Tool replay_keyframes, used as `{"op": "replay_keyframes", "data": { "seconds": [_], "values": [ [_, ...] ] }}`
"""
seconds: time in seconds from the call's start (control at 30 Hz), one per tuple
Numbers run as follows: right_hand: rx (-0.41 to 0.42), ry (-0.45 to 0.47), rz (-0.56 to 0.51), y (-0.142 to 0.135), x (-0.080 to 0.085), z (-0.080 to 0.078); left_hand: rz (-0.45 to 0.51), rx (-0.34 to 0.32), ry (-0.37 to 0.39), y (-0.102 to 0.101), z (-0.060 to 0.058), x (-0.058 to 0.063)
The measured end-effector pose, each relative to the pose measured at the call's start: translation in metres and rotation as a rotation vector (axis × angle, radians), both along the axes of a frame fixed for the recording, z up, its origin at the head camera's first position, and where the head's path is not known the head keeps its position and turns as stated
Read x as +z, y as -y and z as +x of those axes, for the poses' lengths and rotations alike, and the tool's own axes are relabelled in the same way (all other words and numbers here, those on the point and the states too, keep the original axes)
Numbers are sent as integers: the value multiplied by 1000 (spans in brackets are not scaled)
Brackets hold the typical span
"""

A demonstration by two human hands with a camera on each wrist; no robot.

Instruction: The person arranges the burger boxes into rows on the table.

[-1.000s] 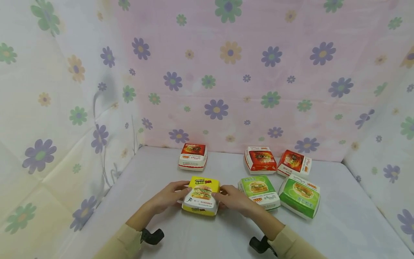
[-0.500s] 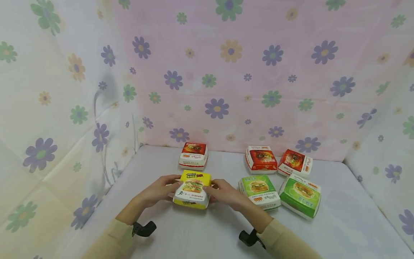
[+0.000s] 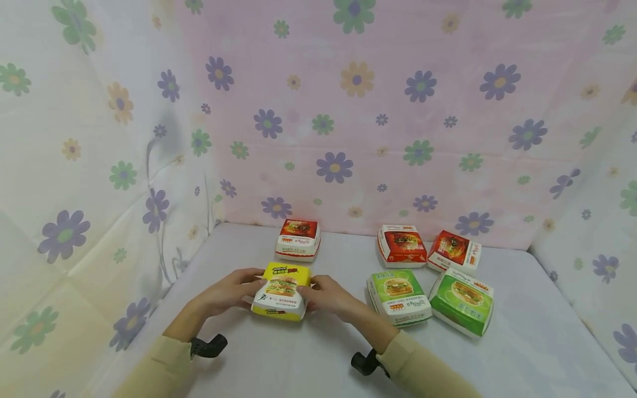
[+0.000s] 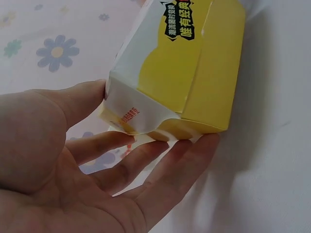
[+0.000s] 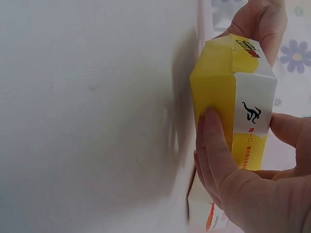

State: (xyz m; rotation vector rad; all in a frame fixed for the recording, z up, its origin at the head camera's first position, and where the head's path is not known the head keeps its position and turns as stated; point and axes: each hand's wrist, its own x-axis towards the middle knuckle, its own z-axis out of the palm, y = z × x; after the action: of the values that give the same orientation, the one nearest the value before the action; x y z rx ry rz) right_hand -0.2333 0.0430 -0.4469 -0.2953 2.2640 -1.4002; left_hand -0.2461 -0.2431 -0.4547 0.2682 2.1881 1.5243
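A yellow-and-white burger box (image 3: pixel 281 292) with a printed burger on its lid is held between my two hands at the left centre of the table. My left hand (image 3: pixel 225 292) grips its left side, thumb at the upper edge and fingers at the side, as the left wrist view shows the box (image 4: pixel 214 63) from close up. On the opposite side, my right hand (image 3: pixel 329 297) holds the box with its thumb at the top edge. In the right wrist view, the fingers (image 5: pixel 215 138) lie along the yellow side. A shadow falls on the tabletop beside the box.
Behind the held box stands a red-and-white burger box (image 3: pixel 298 239). To the right are two green boxes (image 3: pixel 400 296) (image 3: pixel 461 301), with two more red ones (image 3: pixel 401 245) (image 3: pixel 454 250) behind them. Flowered cloth (image 3: pixel 368 138) walls in the white tabletop (image 3: pixel 308 365).
Both hands have carried the yellow burger box leftward and slightly away from me, gripping it throughout. The red and green boxes stay in place.
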Motion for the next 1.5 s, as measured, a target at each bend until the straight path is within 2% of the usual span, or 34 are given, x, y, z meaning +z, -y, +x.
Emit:
{"op": "replay_keyframes", "data": {
  "seconds": [0.53,1.03,1.33,1.5],
  "values": [
    [-14,2,21,13,-3,2,-3,21,50,11,-4,-7],
    [-25,-2,39,15,-7,0,4,27,53,12,-4,-10],
    [-17,18,30,16,-8,0,-36,63,72,10,-2,-8],
    [0,23,25,14,-8,-1,-57,56,75,8,-2,-8]
  ]
}}
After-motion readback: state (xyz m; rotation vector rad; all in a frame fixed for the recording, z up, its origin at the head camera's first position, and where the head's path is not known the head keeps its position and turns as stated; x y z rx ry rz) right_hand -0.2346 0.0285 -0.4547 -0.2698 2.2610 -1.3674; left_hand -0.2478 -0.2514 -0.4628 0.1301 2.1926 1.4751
